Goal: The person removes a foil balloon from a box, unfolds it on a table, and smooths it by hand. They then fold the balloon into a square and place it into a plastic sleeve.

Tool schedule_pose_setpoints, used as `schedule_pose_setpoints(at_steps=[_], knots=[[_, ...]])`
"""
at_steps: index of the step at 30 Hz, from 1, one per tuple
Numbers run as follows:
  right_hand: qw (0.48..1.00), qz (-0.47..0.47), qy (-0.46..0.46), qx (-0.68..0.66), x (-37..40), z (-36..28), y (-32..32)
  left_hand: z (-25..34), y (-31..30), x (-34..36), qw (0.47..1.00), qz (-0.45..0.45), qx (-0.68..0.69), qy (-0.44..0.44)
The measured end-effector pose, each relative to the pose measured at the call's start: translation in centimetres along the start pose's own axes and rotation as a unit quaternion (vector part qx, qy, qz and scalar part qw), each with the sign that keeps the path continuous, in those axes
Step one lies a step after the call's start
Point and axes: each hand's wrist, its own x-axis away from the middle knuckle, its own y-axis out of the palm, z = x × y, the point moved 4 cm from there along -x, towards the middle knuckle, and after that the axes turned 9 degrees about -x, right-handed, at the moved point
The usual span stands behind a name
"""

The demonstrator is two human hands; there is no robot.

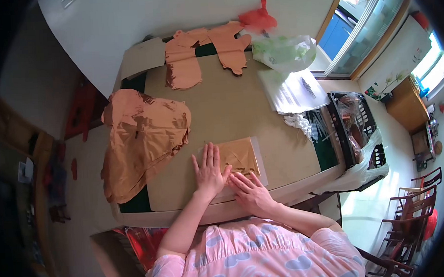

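Note:
A folded gold foil balloon (238, 152) lies on the brown board, with a clear plastic sleeve (262, 167) showing along its right side. My left hand (210, 174) lies flat over its left edge, fingers stretched out and thumb toward the foil. At the near edge, my right hand (251, 190) presses down with its fingers extended, the fingertips close to my left thumb. To the left spreads a large, flat rose-gold foil balloon (147, 132), creased and uninflated. Another flat foil balloon (184, 66), shaped with rounded limbs, rests at the far side.
The brown board (225, 103) covers much of the table. At the right are a stack of clear plastic sleeves (294, 93), white sticks (318, 126) and a black crate (353, 128) of packed items. Behind them sit a green-white plastic bag (285, 54) and a red bag (259, 19).

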Motion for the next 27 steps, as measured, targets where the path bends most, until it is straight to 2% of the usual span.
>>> schedule_pose_setpoints(at_steps=[8, 12, 13, 16, 17, 20, 23, 26, 27], knots=[[0.990, -0.014, 0.120, 0.072, 4.7, 2.5, -2.8, 0.0, -0.2, -0.1, 1.000, -0.010, -0.008, -0.003], [0.982, 0.036, 0.168, 0.077, 6.4, 4.5, -3.4, 0.1, -0.4, -0.1, 1.000, -0.012, -0.001, -0.003], [0.978, 0.102, 0.168, 0.065, 6.0, 4.8, -4.5, 0.1, -0.5, -0.1, 1.000, -0.013, -0.003, -0.004], [0.959, 0.159, 0.226, -0.056, 4.2, 6.9, -6.2, 0.1, -0.6, -0.2, 1.000, -0.014, -0.002, -0.004], [0.952, 0.187, 0.236, -0.047, 2.9, 7.2, -6.7, 0.1, -0.6, -0.2, 1.000, -0.014, -0.001, -0.004], [0.934, 0.199, 0.290, -0.064, -1.3, 10.3, -5.9, 0.2, -0.8, -0.1, 1.000, -0.015, 0.003, -0.005], [0.924, 0.130, 0.339, -0.117, -4.4, 11.6, -5.9, 0.0, -0.3, -0.1, 1.000, -0.008, 0.002, -0.003], [0.932, 0.160, 0.290, -0.145, -5.2, 13.3, -5.6, -0.2, 0.1, -0.1, 1.000, 0.021, 0.002, -0.002], [0.919, 0.149, 0.313, -0.188, -5.2, 13.7, -5.4, -0.2, 0.1, -0.1, 1.000, 0.022, 0.006, -0.004]])
